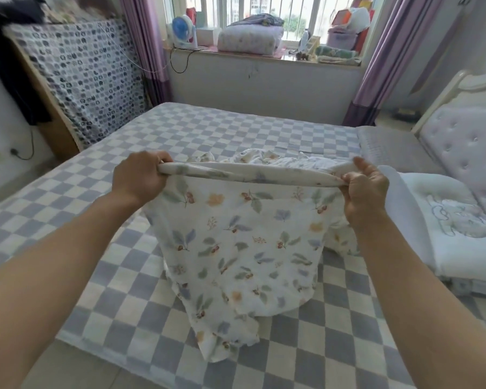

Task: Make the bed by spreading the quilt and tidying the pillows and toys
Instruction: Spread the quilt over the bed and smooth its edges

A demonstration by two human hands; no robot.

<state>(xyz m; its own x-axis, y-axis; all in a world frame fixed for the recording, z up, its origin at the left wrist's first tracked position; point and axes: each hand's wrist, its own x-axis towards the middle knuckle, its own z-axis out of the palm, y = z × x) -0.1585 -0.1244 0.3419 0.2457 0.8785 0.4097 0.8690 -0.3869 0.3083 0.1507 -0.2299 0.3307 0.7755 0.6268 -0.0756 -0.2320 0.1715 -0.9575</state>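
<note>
Both of my hands hold one folded edge of the quilt (236,248); my left hand (141,175) has its fingers curled over the near-left end of that edge, and my right hand (366,192) pinches the other end between thumb and bent fingers; neither hand has any slack in its grip. Between them the edge runs level, left to right across my view, so the long axis of what I hold lies crosswise to my arms; below it the floral cloth hangs in a loose drape whose bottom rests on the checked sheet (110,318), near the side of the bed where I stand. More of the quilt lies bunched just beyond the held edge, toward the middle of the mattress; the pillow (446,228) and the headboard (466,153) lie to my right, so the bed's length runs left and right. My hands look about equally near the cloth; I judge the next move is to draw them apart along that same line and cast the bunched part outward.
</note>
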